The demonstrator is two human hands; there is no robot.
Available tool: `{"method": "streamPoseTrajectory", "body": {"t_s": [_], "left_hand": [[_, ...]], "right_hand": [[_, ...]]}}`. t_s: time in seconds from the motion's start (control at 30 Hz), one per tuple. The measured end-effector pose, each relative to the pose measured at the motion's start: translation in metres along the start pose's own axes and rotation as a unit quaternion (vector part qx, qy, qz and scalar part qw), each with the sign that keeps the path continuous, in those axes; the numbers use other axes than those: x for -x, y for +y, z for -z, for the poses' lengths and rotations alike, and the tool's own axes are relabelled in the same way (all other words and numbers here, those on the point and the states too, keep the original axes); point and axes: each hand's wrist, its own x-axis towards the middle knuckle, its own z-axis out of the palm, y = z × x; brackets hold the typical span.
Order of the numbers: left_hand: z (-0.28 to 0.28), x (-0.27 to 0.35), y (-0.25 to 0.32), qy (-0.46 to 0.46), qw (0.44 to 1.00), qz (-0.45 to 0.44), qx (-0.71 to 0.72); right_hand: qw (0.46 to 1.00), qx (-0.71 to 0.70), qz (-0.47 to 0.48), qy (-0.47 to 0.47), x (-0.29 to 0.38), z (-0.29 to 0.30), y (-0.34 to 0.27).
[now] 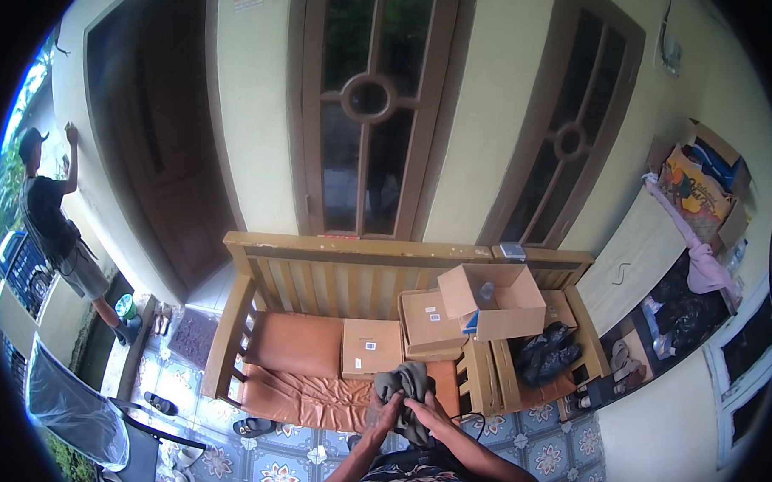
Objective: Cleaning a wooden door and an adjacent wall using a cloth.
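Note:
A bunched grey cloth (pixel 408 382) is held in front of my body, above the front edge of a wooden bench. My left hand (pixel 386 412) grips its left side, and my right hand (pixel 426 411) grips its right side, the thumbs close together. Behind the cloth, a closed cardboard box (pixel 373 347) rests on the bench's orange cushion (pixel 296 343). To its right lies another closed cardboard box (pixel 433 318), and an open cardboard box (pixel 511 303) with a small clear item inside is partly over it.
A black plastic bag (pixel 548 355) lies on the bench's right section. Sandals (pixel 254 427) are on the tiled floor. A cabinet (pixel 634 249) with a filled carton stands at right. Another person (pixel 49 210) stands at far left, one arm raised to the wall.

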Motion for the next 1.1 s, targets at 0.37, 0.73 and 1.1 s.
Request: {"method": "streamPoseTrajectory", "body": {"t_s": [0.37,0.73,1.1], "left_hand": [[-0.038,-0.006,0.054,-0.013,0.998,0.043,0.034],[-0.137,-0.020,-0.004,-0.072,0.990,0.101,-0.061],[-0.192,-0.031,-0.003,-0.040,0.987,0.092,-0.126]], "right_hand": [[0.999,-0.040,0.009,0.018,0.000,0.041,-0.018],[0.989,-0.143,-0.014,0.023,-0.047,0.128,0.071],[0.998,0.000,-0.067,-0.013,-0.083,0.184,0.085]]}}
